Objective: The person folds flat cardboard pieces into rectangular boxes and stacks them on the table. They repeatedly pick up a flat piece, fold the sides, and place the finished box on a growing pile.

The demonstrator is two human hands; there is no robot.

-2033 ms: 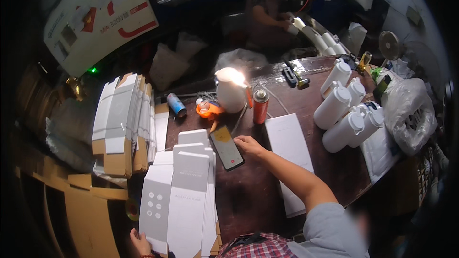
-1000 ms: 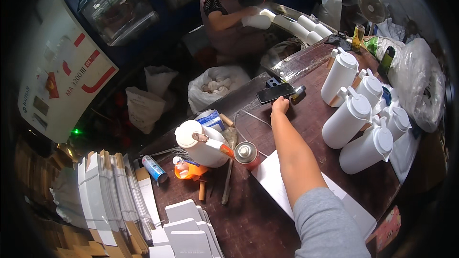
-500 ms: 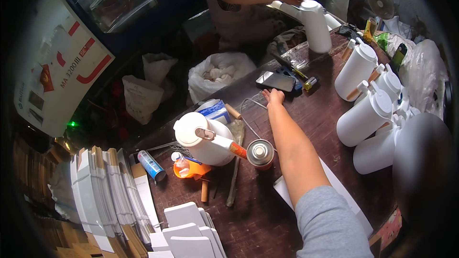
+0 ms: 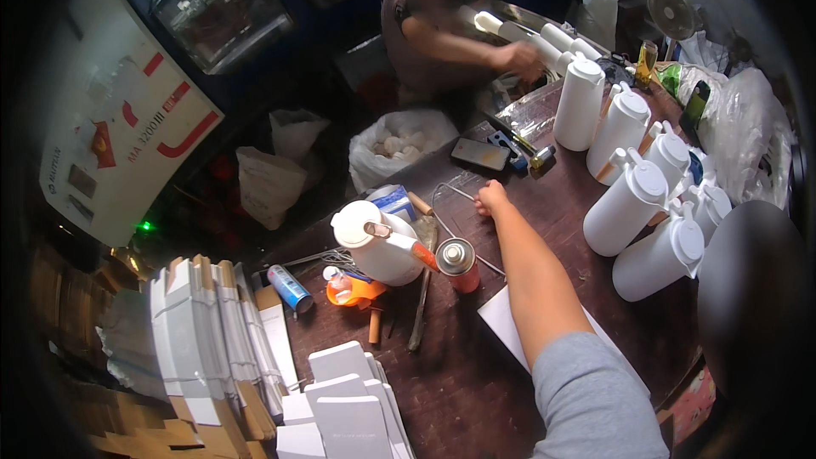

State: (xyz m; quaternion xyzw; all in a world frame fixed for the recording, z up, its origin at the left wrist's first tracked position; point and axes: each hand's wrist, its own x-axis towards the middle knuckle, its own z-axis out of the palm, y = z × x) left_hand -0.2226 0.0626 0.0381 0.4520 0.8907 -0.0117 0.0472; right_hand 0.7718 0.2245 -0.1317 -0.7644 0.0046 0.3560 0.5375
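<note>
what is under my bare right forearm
A flat white straight-edged piece lies beneath your bare right forearm, on the dark red-brown table, showing on both sides. Its middle is covered by forearm and grey sleeve, so anything there is hidden.

Beyond the dark brown table (image 4: 455, 382) stand a pale machine panel (image 4: 110, 170) and a round fan (image 4: 671, 11).

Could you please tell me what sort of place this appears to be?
It looks like a factory workshop: white jugs stand grouped on a dark table, bundled flat cartons are stacked at the left, and a large machine stands behind.
</note>
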